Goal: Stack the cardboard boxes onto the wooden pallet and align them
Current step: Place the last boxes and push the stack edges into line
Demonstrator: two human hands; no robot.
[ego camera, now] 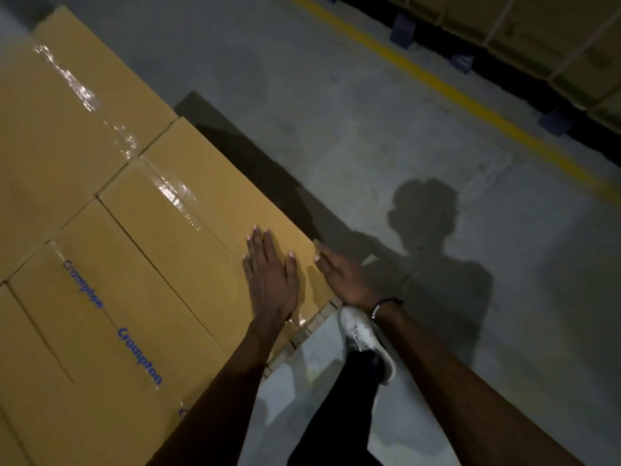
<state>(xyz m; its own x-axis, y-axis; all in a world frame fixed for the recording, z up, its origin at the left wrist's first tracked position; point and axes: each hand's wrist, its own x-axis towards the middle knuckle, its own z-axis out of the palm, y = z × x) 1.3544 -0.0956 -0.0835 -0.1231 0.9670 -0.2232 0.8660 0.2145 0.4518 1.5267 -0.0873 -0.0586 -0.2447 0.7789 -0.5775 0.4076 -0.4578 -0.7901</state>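
Observation:
Several tan cardboard boxes fill the left of the head view in a flat layer, taped on top. My left hand [270,274] lies flat, fingers straight, on the top of the nearest corner box [201,210]. At that box's right edge, my right hand [342,274] presses its outer side with straight fingers. A neighbouring box [111,314] carries blue "Crompton" lettering. A strip of the wooden pallet [319,319] shows under the box corner near my wrist.
Grey concrete floor [369,129] stretches to the right with a yellow line [453,92] across it. Beyond the line, more stacked boxes [554,38] rest on dark pallets. My white shoe [364,341] is beside the pallet corner. My shadow falls on the floor.

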